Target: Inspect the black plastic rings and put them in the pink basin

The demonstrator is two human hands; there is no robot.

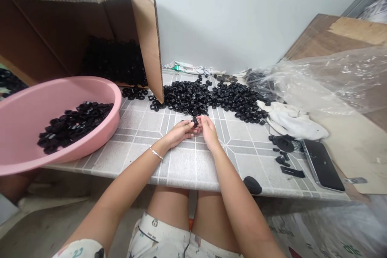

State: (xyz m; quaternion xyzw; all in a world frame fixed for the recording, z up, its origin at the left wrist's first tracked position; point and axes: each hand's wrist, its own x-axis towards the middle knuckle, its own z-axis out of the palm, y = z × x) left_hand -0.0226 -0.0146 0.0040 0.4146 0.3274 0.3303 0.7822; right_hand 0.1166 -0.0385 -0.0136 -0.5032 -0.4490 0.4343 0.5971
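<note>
My two hands meet over the middle of the table, just in front of a heap of black ring-shaped parts (187, 96). Between the fingertips is a small black ring-shaped part (195, 122). My left hand (179, 134) has its fingers closed around the part from the left, with a bracelet (156, 153) on that wrist. From the other side, my right hand (209, 130) pinches at the same part with thumb and finger. Some fingertips are hidden behind the hands. A second heap of smaller black parts (237, 100) lies to the right of the first.
A pink basin (116, 123) holding black parts stands at the left. Behind it, a cardboard box (148, 44) lies on its side with more parts inside. On the right are a white glove (298, 123), a phone (323, 165), small black pieces (292, 172) and plastic film (329, 80).
</note>
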